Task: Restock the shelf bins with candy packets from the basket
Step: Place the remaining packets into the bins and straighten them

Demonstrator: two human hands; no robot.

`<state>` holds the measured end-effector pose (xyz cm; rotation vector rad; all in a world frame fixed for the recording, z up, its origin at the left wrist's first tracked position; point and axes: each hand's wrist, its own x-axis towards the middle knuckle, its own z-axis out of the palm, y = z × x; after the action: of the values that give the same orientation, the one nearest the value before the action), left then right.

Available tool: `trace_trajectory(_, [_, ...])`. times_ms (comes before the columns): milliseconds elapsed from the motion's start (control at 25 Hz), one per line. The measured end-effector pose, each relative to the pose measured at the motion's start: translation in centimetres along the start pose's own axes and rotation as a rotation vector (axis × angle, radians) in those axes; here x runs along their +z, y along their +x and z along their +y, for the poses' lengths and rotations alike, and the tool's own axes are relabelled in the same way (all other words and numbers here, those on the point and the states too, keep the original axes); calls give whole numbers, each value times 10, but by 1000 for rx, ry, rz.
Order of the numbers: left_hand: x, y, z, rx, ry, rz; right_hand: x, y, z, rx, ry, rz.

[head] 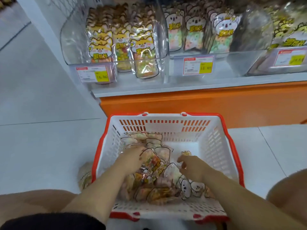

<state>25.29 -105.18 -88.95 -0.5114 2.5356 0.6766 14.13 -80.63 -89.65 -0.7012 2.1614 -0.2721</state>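
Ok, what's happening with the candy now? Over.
Left hand, right hand down in basket. Both among candy packets, grip unclear. Shelf bins unobstructed.

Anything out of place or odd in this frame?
Yes: a few candy packets lie on the floor outside the basket, against its left wall, while the rest are piled inside it. The shelf bins look orderly, and nothing appears spilled or visibly torn.
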Motion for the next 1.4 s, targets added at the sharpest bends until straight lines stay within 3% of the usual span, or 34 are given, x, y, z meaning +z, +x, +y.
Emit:
trace_trajectory(160, [26,0,-27,-103,88,-95,17,33,16,116,-20,-43])
trace_trajectory(320, [34,10,-20,-133,96,-43,39,56,25,194,-38,-66])
trace_trajectory(480, [43,19,-23,-121,143,-39,58,67,21,131,36,-126])
trace_trajectory(760, [45,31,-11,-95,231,18,51,74,27,51,-139,-247])
trace_trajectory(840, [44,29,0,-13,298,40,40,69,30,40,16,-183])
trace_trajectory(920, [42,28,6,0,251,91,23,64,35,100,257,-13])
trace_trajectory(1040, [32,30,3,-111,2,228,0,56,37,220,558,299])
trace_trajectory(1160, [23,28,-10,-230,-165,130,-13,52,37,324,882,568])
trace_trajectory(1280, [15,25,-14,-272,54,82,-14,53,32,362,1093,621])
trace_trajectory(1360, [10,28,0,-194,178,240,-13,57,21,379,1335,568])
trace_trajectory(1400, [6,30,11,-147,105,298,-12,59,13,390,1464,521])
